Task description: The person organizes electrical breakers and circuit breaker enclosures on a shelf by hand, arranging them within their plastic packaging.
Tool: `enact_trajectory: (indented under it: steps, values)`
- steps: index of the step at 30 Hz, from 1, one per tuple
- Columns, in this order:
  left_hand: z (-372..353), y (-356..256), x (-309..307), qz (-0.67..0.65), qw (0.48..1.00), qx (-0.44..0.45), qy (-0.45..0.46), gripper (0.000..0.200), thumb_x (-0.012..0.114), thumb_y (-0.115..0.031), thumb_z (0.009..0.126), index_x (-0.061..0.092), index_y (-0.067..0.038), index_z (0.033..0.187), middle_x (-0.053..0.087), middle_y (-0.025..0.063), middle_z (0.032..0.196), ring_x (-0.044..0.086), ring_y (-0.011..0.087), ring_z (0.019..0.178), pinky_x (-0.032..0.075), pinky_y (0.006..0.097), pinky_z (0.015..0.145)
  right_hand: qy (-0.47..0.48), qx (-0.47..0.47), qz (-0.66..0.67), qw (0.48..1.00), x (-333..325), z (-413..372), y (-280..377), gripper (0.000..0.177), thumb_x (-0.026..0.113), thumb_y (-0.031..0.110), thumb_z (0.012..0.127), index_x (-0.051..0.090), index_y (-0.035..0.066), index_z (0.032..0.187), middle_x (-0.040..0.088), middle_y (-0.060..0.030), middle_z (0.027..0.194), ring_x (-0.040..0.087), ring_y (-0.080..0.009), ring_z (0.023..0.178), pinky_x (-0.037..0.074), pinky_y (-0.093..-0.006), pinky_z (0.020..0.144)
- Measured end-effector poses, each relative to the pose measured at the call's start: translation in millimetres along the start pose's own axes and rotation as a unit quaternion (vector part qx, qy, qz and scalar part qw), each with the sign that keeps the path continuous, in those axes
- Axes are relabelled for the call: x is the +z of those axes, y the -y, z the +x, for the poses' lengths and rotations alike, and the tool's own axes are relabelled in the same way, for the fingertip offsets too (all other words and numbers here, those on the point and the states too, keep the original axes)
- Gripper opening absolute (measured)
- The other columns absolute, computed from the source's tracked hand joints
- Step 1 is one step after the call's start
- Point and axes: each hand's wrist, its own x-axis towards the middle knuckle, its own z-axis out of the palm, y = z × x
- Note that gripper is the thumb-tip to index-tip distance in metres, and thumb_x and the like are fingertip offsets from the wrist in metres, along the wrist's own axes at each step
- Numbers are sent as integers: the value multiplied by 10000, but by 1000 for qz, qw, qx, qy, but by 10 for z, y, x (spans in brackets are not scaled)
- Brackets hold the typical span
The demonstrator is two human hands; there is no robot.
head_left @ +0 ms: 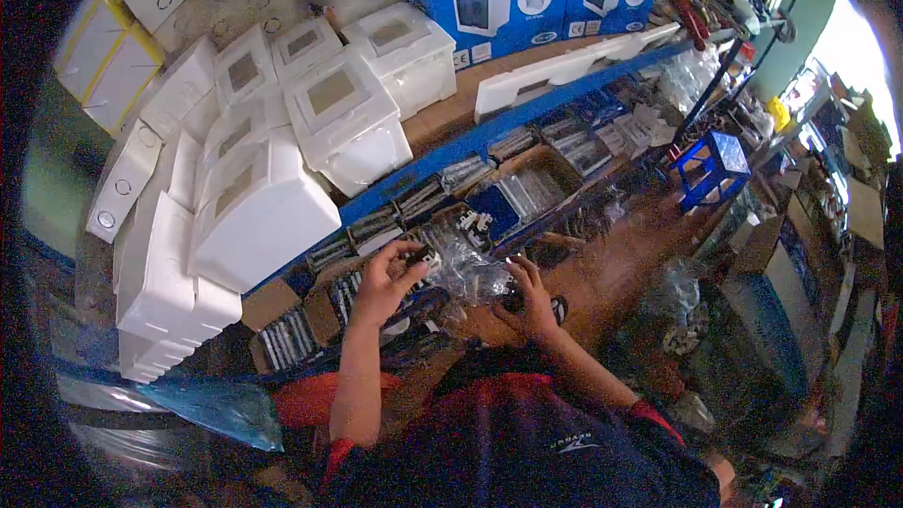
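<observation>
My left hand (pixel 388 280) is closed, thumb and fingers pinching a small dark and white part (pixel 426 258). A crumpled clear plastic bag (pixel 463 268) lies between my two hands. At the bag's right side is my right hand (pixel 532 306), its fingers curved around the edge of the plastic. Whether those fingers grip the bag or only touch it cannot be made out. Just above the bag, several small white parts (pixel 475 223) sit beside a blue box (pixel 494 209).
White plastic enclosures (pixel 268 216) are stacked at the left on a blue-edged shelf (pixel 442 154). Boxes of metal strips (pixel 287 342) stand below it. A blue stool (pixel 715 167) is at the right, near cardboard (pixel 767 292) and clutter.
</observation>
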Motion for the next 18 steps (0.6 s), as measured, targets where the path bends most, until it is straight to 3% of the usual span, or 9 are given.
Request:
enact_trajectory:
  steps: [1,4,10,18]
  values:
    - [15,-18,-36,40,999,10,36,292,692,-104,793,588,-21,1054,618,32,960,581,96,820,469,266,737,9,7,-2,1000,-22,-8,33,690,736,214,672,412,128,1276,354,-174,1338,419,-390,1200,431,-437,933]
    - [52,-7,-76,-97,986,-53,124,281,694,-90,784,594,-32,1040,616,20,928,579,97,775,480,274,719,31,21,-12,999,-38,-51,82,693,732,227,674,419,142,1286,355,-176,1333,427,-399,1188,431,-445,936]
    - [179,212,-185,-94,968,-31,229,297,709,-55,757,640,-19,1044,642,19,882,591,88,762,498,251,668,54,36,-23,998,-54,-60,183,737,744,222,652,415,192,1310,360,-184,1323,450,-422,1156,442,-458,919]
    - [155,71,-292,23,974,-28,223,353,709,-14,738,640,-31,1084,643,10,883,574,68,748,486,228,668,19,8,-43,999,-38,6,247,781,767,195,625,407,207,1317,369,-183,1317,465,-419,1141,461,-460,886]
